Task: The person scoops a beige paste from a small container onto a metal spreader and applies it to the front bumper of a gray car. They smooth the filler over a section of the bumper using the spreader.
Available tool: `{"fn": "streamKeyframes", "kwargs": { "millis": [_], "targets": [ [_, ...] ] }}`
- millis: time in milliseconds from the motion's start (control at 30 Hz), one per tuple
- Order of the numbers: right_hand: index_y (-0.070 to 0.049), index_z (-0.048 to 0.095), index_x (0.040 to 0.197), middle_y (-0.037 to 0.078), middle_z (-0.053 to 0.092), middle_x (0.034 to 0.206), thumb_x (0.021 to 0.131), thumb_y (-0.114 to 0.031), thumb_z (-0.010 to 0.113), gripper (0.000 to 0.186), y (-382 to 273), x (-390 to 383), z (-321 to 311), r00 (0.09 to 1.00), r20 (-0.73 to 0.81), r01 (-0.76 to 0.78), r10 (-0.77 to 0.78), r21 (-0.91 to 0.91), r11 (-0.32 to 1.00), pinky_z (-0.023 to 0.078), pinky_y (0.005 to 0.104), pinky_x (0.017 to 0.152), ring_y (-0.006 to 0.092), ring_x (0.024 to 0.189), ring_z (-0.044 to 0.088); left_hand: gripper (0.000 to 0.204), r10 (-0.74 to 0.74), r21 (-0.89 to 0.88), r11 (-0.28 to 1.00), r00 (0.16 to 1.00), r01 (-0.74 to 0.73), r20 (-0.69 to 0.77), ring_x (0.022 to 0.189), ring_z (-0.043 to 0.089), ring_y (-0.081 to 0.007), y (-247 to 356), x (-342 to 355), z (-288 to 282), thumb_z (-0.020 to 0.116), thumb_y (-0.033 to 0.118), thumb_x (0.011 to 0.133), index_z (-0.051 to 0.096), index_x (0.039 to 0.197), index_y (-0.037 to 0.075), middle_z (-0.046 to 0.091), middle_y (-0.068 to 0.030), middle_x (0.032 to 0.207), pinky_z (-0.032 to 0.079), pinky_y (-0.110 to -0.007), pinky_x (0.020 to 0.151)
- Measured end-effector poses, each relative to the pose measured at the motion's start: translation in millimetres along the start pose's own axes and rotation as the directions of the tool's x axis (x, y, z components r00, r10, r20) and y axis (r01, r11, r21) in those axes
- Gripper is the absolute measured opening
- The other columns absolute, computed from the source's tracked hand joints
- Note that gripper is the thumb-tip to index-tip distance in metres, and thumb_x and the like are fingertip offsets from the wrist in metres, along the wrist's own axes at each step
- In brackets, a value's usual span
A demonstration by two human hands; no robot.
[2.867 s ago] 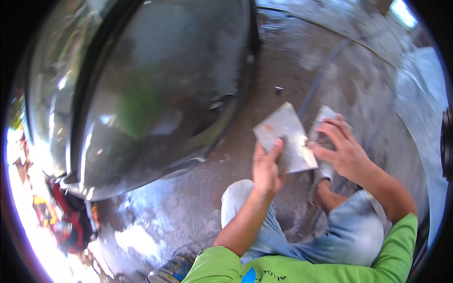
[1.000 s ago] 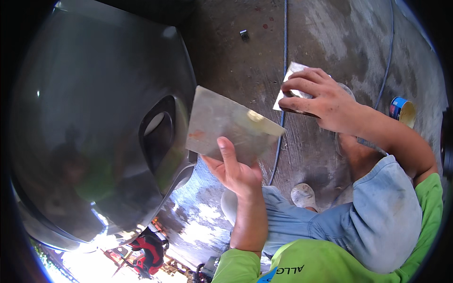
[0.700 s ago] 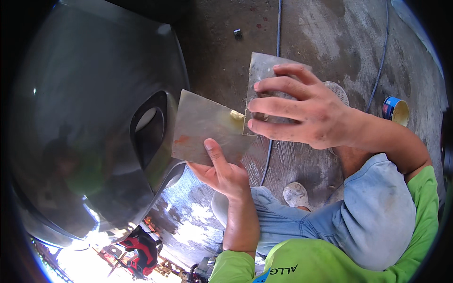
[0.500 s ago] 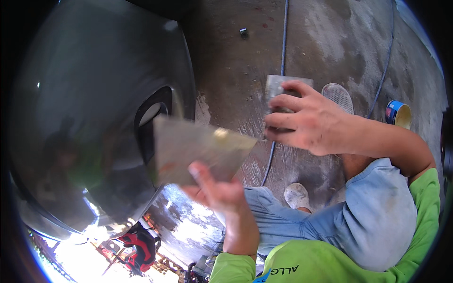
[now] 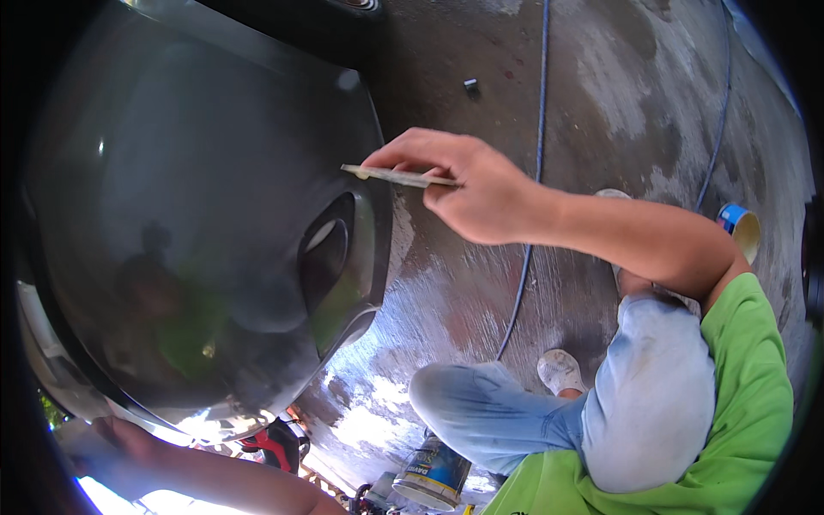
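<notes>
My right hand (image 5: 485, 190) is closed around a thin flat spreader (image 5: 399, 177), seen nearly edge-on. A dab of yellowish paste (image 5: 363, 174) sits at its far end. It is held close to the dark grey car bumper (image 5: 197, 197), just above and right of the lamp recess (image 5: 328, 249); I cannot tell whether it touches. At the lower left, my left hand (image 5: 112, 451) is smeared by motion beside the bumper's lower edge. A greyish patch shows at its fingers, but whether that is a held plate is unclear.
Behind the bumper is a dark tyre (image 5: 330, 21). A blue hose (image 5: 542, 94) runs over the wet concrete floor (image 5: 446, 283). One open can (image 5: 745, 233) lies at the right; another can (image 5: 433, 472) is near my knee. A red-and-black object (image 5: 276, 446) lies below the bumper.
My left hand has swung from the middle to the far lower left; the plate it held is no longer clearly visible. My right hand has moved left to the bumper, its spreader turned edge-on.
</notes>
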State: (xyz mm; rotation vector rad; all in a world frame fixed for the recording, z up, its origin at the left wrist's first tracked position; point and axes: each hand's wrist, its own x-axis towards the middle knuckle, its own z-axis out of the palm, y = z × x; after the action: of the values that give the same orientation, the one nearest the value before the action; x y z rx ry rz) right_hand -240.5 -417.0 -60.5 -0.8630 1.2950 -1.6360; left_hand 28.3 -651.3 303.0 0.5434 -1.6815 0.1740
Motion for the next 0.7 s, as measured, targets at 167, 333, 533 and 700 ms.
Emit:
{"fn": "streamKeyframes", "kwargs": {
  "millis": [167, 333, 533, 700],
  "targets": [
    [-0.005, 0.069, 0.129, 0.010, 0.065, 0.130, 0.083, 0.018, 0.046, 0.056, 2, 34, 12, 0.997, 0.072, 0.025, -0.027, 0.028, 0.999, 0.050, 0.0373, 0.103, 0.0234, 0.123, 0.063, 0.063, 0.638, 0.555, 0.364, 0.635, -0.748, 0.437, 0.094, 0.075, -0.0260, -58, 23, -58, 0.089, 0.027, 0.080, 0.062, 0.130, 0.000, 0.074, -0.0104, 0.114, 0.063, -0.037, 0.082],
    [0.000, 0.071, 0.119, 0.015, 0.069, 0.118, 0.074, 0.015, 0.051, 0.051, 5, 84, 12, 0.859, -0.184, 0.448, -0.478, -0.184, 0.875, 0.055, 0.0419, 0.096, 0.0348, 0.110, 0.068, 0.063, 0.567, 0.575, 0.485, 0.738, -0.659, 0.366, 0.104, 0.073, -0.0245, -63, 4, -41, 0.091, 0.019, 0.081, 0.061, 0.131, -0.005, 0.071, -0.0140, 0.121, 0.063, -0.040, 0.089],
    [-0.003, 0.075, 0.120, 0.017, 0.069, 0.124, 0.079, -0.001, 0.060, 0.043, -19, 132, 12, 0.814, -0.185, 0.469, -0.551, -0.352, 0.810, 0.051, 0.0424, 0.107, 0.0355, 0.119, 0.064, 0.065, 0.104, -0.128, 0.986, 0.994, -0.105, -0.019, 0.099, 0.074, -0.0253, -50, 8, -35, 0.090, 0.027, 0.083, 0.061, 0.132, -0.004, 0.072, -0.0131, 0.120, 0.065, -0.041, 0.083],
    [-0.009, 0.075, 0.124, 0.015, 0.069, 0.130, 0.085, -0.009, 0.061, 0.041, -20, 160, 14, 0.762, -0.234, 0.432, -0.604, -0.511, 0.743, 0.047, 0.0411, 0.113, 0.0321, 0.123, 0.064, 0.078, 0.656, 0.504, 0.476, 0.673, -0.721, 0.343, 0.091, 0.076, -0.0255, -76, 22, -60, 0.093, 0.041, 0.078, 0.061, 0.128, -0.009, 0.076, -0.0152, 0.107, 0.064, -0.037, 0.084]
  ]
}}
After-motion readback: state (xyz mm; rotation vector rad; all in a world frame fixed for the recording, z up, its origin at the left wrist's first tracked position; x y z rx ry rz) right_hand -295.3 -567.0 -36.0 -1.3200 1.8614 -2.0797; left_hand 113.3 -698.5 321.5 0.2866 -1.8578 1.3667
